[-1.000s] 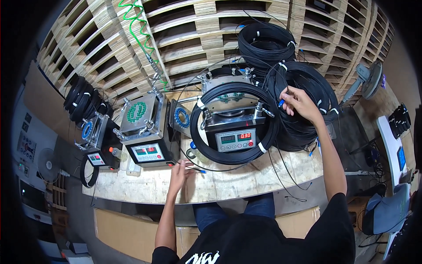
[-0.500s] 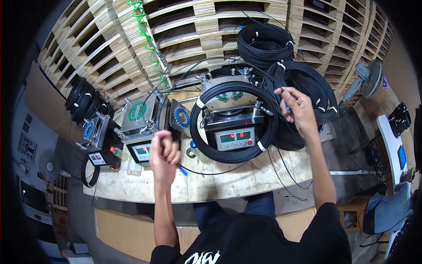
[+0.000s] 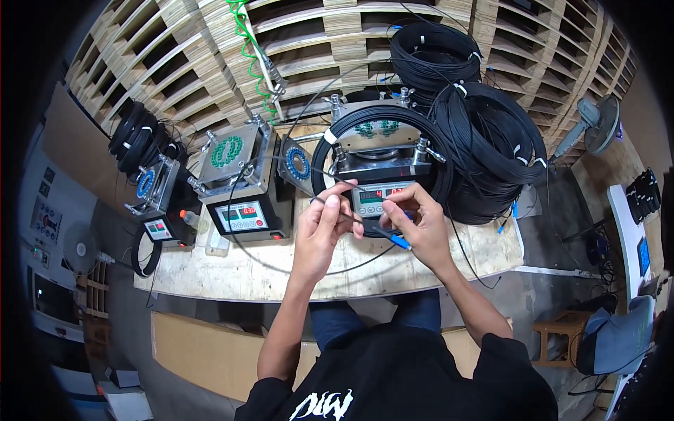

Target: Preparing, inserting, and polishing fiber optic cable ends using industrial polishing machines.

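In front of the middle machine, my two hands are close together. My left hand (image 3: 320, 231) pinches a thin black cable (image 3: 354, 267), thumb against the fingers. My right hand (image 3: 423, 228) closes its thumb and fingers on the cable's end part. A blue connector (image 3: 399, 241) pokes out under the right fingers. Part of the grip is hidden by the fingers. Loose cable loops down to the left below my hands. Behind them a coil of black cable (image 3: 326, 158) with white ties stands around the middle machine (image 3: 382, 161), partly covered by my hands.
Left of my hands stand a machine with a green ring of parts (image 3: 235, 165) and a smaller one with a blue ring (image 3: 156, 203). A small bottle (image 3: 193, 220) sits between them. More cable coils (image 3: 491, 140) are stacked at right. Pallets (image 3: 316, 42) stand behind the table (image 3: 189, 270).
My hands have come together from far apart, the left moving right and the right moving left and down. The blue connector is now at my right fingers. The view has shifted slightly.
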Demonstrator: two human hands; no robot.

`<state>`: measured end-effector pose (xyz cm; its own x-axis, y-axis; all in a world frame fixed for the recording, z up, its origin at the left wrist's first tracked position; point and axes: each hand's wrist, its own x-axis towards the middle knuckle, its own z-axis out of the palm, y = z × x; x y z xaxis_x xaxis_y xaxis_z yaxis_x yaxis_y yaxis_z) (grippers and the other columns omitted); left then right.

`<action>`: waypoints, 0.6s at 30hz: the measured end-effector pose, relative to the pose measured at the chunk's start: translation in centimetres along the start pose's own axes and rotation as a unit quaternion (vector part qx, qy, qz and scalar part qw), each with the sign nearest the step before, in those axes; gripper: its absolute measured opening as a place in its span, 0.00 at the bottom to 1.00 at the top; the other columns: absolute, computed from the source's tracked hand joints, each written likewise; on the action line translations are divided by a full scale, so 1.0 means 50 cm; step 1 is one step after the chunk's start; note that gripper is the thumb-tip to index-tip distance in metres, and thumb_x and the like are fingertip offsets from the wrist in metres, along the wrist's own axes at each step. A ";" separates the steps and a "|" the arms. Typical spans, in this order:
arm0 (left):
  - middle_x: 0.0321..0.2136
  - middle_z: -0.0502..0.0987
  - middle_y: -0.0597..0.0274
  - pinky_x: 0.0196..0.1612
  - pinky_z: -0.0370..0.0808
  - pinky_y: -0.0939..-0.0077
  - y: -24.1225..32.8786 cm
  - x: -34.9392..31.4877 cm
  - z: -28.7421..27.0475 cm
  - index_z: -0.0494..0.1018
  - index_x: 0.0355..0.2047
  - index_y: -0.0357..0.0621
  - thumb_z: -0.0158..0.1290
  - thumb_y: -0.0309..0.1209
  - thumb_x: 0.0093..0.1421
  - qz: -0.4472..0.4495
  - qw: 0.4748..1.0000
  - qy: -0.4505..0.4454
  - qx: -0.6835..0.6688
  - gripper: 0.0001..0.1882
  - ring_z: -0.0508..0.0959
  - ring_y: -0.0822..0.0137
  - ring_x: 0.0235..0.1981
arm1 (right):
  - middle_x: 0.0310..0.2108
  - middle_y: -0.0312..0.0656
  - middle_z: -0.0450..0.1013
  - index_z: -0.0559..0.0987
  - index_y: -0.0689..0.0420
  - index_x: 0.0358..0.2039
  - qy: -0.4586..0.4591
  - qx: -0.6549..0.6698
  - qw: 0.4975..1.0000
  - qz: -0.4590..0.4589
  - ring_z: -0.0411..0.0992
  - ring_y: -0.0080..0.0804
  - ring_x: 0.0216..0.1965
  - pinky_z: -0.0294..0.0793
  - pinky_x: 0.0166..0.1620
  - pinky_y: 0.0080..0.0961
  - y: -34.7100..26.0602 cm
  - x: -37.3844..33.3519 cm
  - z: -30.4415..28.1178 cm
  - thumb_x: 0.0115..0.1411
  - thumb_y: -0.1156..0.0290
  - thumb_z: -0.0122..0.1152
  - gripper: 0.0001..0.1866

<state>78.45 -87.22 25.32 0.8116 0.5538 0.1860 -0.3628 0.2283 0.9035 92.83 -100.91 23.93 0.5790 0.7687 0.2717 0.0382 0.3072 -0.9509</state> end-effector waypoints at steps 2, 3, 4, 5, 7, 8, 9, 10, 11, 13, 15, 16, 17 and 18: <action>0.34 0.71 0.64 0.37 0.80 0.73 -0.010 -0.006 -0.011 0.67 0.61 0.32 0.42 0.36 0.77 0.006 1.000 -0.001 -0.011 0.21 0.80 0.70 0.33 | 0.29 0.38 0.76 0.74 0.62 0.40 -0.014 0.031 0.999 0.034 0.77 0.20 0.30 0.77 0.34 0.20 -0.001 -0.010 0.004 0.67 0.70 0.64 0.10; 0.34 0.71 0.64 0.38 0.80 0.73 -0.014 -0.009 -0.016 0.67 0.61 0.32 0.42 0.35 0.77 0.006 1.000 0.010 -0.010 0.21 0.80 0.69 0.34 | 0.29 0.38 0.76 0.74 0.62 0.40 -0.009 0.021 0.999 0.035 0.76 0.20 0.29 0.76 0.31 0.19 -0.004 -0.016 0.008 0.68 0.70 0.63 0.10; 0.34 0.71 0.64 0.38 0.81 0.73 -0.017 -0.012 -0.020 0.68 0.61 0.32 0.42 0.35 0.77 0.007 1.000 0.020 -0.009 0.21 0.81 0.68 0.34 | 0.29 0.37 0.75 0.73 0.62 0.40 -0.004 0.010 0.999 0.036 0.76 0.19 0.27 0.75 0.28 0.18 -0.012 -0.018 0.013 0.68 0.69 0.62 0.10; 0.34 0.71 0.64 0.38 0.81 0.73 -0.021 -0.016 -0.025 0.68 0.61 0.32 0.42 0.35 0.77 0.007 1.000 0.021 -0.008 0.21 0.81 0.68 0.34 | 0.29 0.38 0.75 0.74 0.61 0.40 0.004 0.058 0.996 0.069 0.74 0.18 0.24 0.71 0.23 0.16 -0.025 -0.019 0.021 0.69 0.69 0.62 0.09; 0.37 0.73 0.62 0.42 0.83 0.70 -0.034 -0.026 -0.024 0.69 0.59 0.31 0.44 0.33 0.76 0.011 0.999 0.032 -0.032 0.19 0.82 0.65 0.37 | 0.29 0.38 0.75 0.74 0.61 0.40 0.054 0.048 0.996 0.057 0.73 0.17 0.24 0.69 0.21 0.15 -0.007 -0.014 0.021 0.69 0.69 0.62 0.09; 0.38 0.74 0.61 0.44 0.83 0.69 -0.043 -0.031 -0.024 0.70 0.59 0.31 0.44 0.32 0.75 0.014 0.998 0.037 -0.044 0.19 0.83 0.64 0.39 | 0.29 0.38 0.75 0.75 0.60 0.40 0.103 0.039 0.993 0.045 0.72 0.16 0.23 0.66 0.19 0.14 0.003 -0.010 0.021 0.68 0.69 0.63 0.09; 0.40 0.75 0.59 0.45 0.84 0.68 -0.053 -0.035 -0.025 0.70 0.59 0.31 0.45 0.30 0.75 0.004 0.998 0.036 -0.055 0.18 0.83 0.63 0.40 | 0.27 0.38 0.76 0.76 0.61 0.38 0.146 -0.046 0.988 0.024 0.72 0.17 0.24 0.68 0.23 0.17 0.008 -0.009 0.027 0.68 0.70 0.63 0.08; 0.38 0.75 0.59 0.46 0.84 0.67 -0.062 -0.041 -0.020 0.70 0.59 0.31 0.47 0.28 0.74 -0.003 0.996 0.058 -0.074 0.17 0.84 0.62 0.40 | 0.27 0.38 0.76 0.76 0.61 0.38 0.146 -0.045 0.988 0.024 0.72 0.17 0.24 0.68 0.23 0.17 0.023 -0.005 0.032 0.68 0.70 0.63 0.08; 0.37 0.76 0.60 0.44 0.84 0.68 -0.070 -0.046 -0.016 0.70 0.56 0.31 0.49 0.29 0.73 -0.003 0.995 0.081 -0.063 0.16 0.84 0.63 0.39 | 0.26 0.38 0.76 0.77 0.62 0.38 0.169 -0.104 0.978 -0.060 0.72 0.18 0.24 0.69 0.25 0.19 0.042 0.000 0.036 0.67 0.70 0.64 0.08; 0.36 0.77 0.61 0.42 0.84 0.70 -0.081 -0.050 -0.019 0.71 0.54 0.32 0.50 0.31 0.73 -0.003 0.993 0.104 -0.052 0.15 0.84 0.63 0.37 | 0.26 0.38 0.77 0.77 0.63 0.37 0.189 -0.162 0.958 -0.143 0.72 0.18 0.25 0.70 0.28 0.21 0.054 0.008 0.041 0.67 0.70 0.64 0.08; 0.30 0.78 0.58 0.30 0.79 0.72 -0.084 -0.049 -0.020 0.72 0.41 0.34 0.57 0.34 0.69 -0.022 0.982 0.165 0.089 0.13 0.82 0.65 0.28 | 0.27 0.42 0.78 0.78 0.64 0.38 0.185 -0.194 0.953 -0.139 0.75 0.23 0.27 0.72 0.30 0.23 0.052 0.019 0.041 0.66 0.73 0.65 0.07; 0.30 0.78 0.58 0.30 0.79 0.72 -0.080 -0.048 -0.019 0.72 0.41 0.34 0.57 0.34 0.69 -0.023 0.982 0.164 0.089 0.13 0.82 0.65 0.28 | 0.28 0.44 0.79 0.78 0.64 0.38 0.183 -0.211 0.950 -0.137 0.77 0.25 0.27 0.73 0.32 0.24 0.052 0.024 0.040 0.65 0.74 0.65 0.07; 0.28 0.76 0.57 0.26 0.74 0.70 -0.070 -0.050 -0.019 0.69 0.34 0.36 0.60 0.36 0.67 0.000 0.931 0.182 0.316 0.16 0.78 0.64 0.23 | 0.28 0.44 0.79 0.78 0.64 0.38 0.184 -0.212 0.950 -0.136 0.77 0.25 0.27 0.73 0.32 0.24 0.052 0.030 0.035 0.65 0.74 0.65 0.07; 0.25 0.75 0.55 0.22 0.68 0.68 -0.055 -0.050 -0.016 0.67 0.27 0.38 0.63 0.38 0.64 0.025 0.829 0.188 0.526 0.20 0.74 0.63 0.18 | 0.28 0.45 0.79 0.78 0.64 0.38 0.185 -0.233 0.942 -0.155 0.78 0.27 0.28 0.74 0.32 0.24 0.052 0.037 0.026 0.65 0.75 0.65 0.06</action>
<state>77.07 -88.58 22.06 0.5350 0.7979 0.2777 0.3692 -0.5164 0.7727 92.96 -97.95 22.17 0.7220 0.4087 0.5583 0.5556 0.1385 -0.8199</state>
